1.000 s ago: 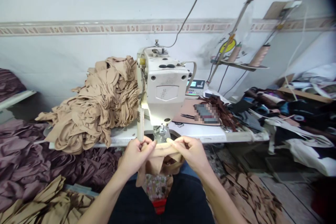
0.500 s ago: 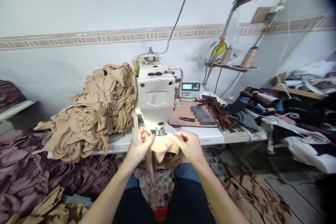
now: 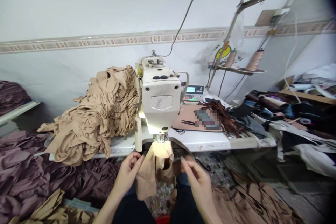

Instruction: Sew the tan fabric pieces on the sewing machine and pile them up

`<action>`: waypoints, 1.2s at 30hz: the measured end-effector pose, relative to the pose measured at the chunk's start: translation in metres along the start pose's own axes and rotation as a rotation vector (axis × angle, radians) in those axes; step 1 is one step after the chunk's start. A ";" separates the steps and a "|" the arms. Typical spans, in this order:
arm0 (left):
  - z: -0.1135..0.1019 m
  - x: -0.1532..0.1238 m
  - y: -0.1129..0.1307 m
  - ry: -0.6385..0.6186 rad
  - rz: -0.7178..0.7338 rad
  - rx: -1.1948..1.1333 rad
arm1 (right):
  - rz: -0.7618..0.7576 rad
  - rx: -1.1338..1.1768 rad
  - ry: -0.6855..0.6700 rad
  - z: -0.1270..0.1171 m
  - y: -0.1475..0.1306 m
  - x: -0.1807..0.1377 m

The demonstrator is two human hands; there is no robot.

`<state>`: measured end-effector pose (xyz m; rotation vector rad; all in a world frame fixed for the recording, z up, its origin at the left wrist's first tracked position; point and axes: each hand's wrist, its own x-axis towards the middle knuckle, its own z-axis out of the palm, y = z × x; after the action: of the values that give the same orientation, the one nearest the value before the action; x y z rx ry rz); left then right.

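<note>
A tan piece of fabric (image 3: 147, 175) hangs from under the presser foot of a white sewing machine (image 3: 161, 103), its top lit by the machine's lamp. To the left of it, my left hand (image 3: 128, 171) has thumb and fingers closed at the fabric's left edge. My right hand (image 3: 197, 178) is on the other side, fingers bent and thumb tip at a darker flap of the same fabric; motion blurs this hand a little. The fabric droops between both hands in front of the table edge, above my knees.
A heap of tan garments (image 3: 105, 108) lies left on the white table (image 3: 207, 141). Purple fabric (image 3: 23, 168) is piled at lower left. Thread snips (image 3: 188, 122) rest on a brown mat (image 3: 181, 115), right. Thread cones (image 3: 254, 60) stand on a rack; brown fabric (image 3: 244, 196) lies lower right.
Both hands have drawn back from the needle area toward me and moved apart. The tan fabric now hangs longer in front of the table. The view has shifted slightly.
</note>
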<state>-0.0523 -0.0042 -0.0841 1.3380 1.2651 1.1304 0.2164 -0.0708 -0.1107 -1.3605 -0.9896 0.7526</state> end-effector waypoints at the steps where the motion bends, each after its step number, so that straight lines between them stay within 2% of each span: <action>1: -0.008 -0.002 -0.001 0.011 -0.024 -0.034 | 0.010 0.006 -0.026 0.004 -0.001 -0.010; 4: -0.022 -0.004 0.008 0.087 -0.116 -0.215 | 0.054 0.066 -0.206 0.026 -0.015 -0.030; 7: -0.022 -0.006 0.023 0.150 -0.149 -0.308 | 0.139 0.162 -0.359 0.052 -0.034 -0.031; 11: -0.014 -0.019 0.022 0.077 -0.107 -0.177 | 0.160 0.250 -0.335 0.067 -0.050 -0.026; 15: -0.015 -0.033 0.005 -0.153 -0.059 0.038 | 0.126 0.188 -0.339 0.047 -0.046 -0.029; 19: -0.015 -0.044 0.004 -0.449 -0.002 0.186 | 0.154 0.064 -0.489 0.010 -0.031 -0.032; 23: 0.002 -0.049 0.015 -0.468 -0.050 0.146 | 0.080 -0.214 -0.750 -0.013 -0.032 -0.038; 25: 0.017 -0.051 0.018 -0.539 -0.074 0.123 | -0.001 -0.395 -0.861 -0.015 -0.041 -0.043; 27: 0.032 -0.054 0.019 -0.730 -0.086 0.127 | -0.058 -0.496 -0.952 -0.015 -0.054 -0.045; 29: 0.043 -0.056 0.019 -0.922 -0.095 0.141 | -0.071 -0.504 -1.029 -0.015 -0.066 -0.043; 30: 0.045 -0.056 0.018 -0.978 -0.095 0.139 | -0.063 -0.491 -1.054 -0.017 -0.071 -0.041; 33: 0.041 -0.053 0.019 -0.976 -0.080 0.103 | -0.026 -0.428 -1.039 -0.025 -0.078 -0.028; 36: 0.030 -0.048 0.022 -0.826 -0.052 0.083 | -0.003 -0.368 -0.894 -0.032 -0.073 -0.017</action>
<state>-0.0213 -0.0536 -0.0668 1.5834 0.7246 0.3901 0.2303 -0.1070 -0.0388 -1.3274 -1.8998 1.2649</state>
